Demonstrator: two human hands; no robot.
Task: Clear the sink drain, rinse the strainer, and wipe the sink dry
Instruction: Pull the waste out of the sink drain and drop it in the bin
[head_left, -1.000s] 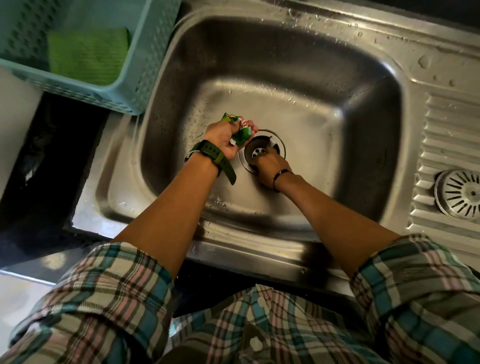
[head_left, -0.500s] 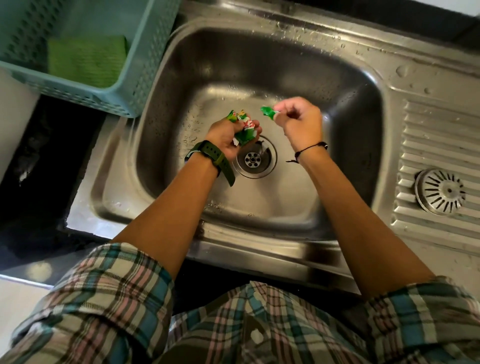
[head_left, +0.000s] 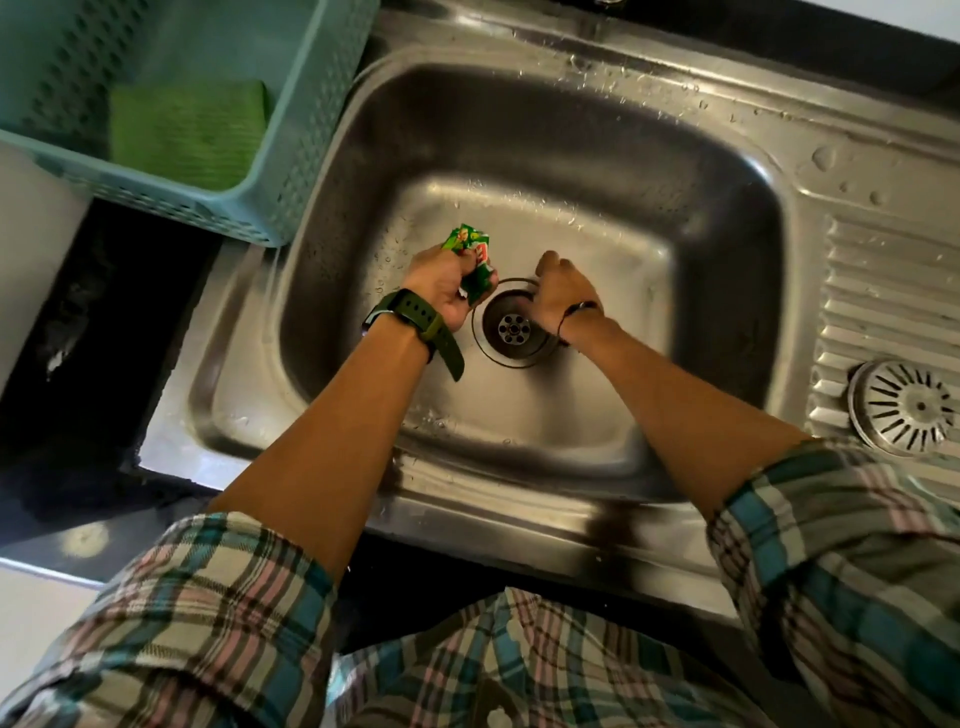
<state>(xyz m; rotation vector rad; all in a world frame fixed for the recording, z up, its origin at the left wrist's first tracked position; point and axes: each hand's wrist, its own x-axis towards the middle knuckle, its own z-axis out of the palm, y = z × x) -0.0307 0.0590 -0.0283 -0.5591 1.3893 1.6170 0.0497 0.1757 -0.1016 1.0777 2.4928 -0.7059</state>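
The steel sink (head_left: 519, 130) is wet with drops, and its open drain (head_left: 511, 330) shows a small perforated disc at the bottom. Just left of the drain, my left hand (head_left: 441, 291) grips crumpled green wrappers (head_left: 475, 254). My right hand (head_left: 561, 296) is at the drain's upper right rim, knuckles up and fingers curled downward. What is under those fingers is hidden. The round slotted strainer (head_left: 906, 405) lies on the ribbed drainboard (head_left: 883, 270) to the right.
A teal plastic basket (head_left: 311, 130) stands on the counter at the left, overhanging the sink's edge, with a folded green cloth (head_left: 187, 130) inside. Black counter runs along the left and front of the sink.
My right hand lifted a green scrap from the drain, carried it toward the left hand, and has come back down to the drain rim without it showing. The left hand keeps its wrappers.
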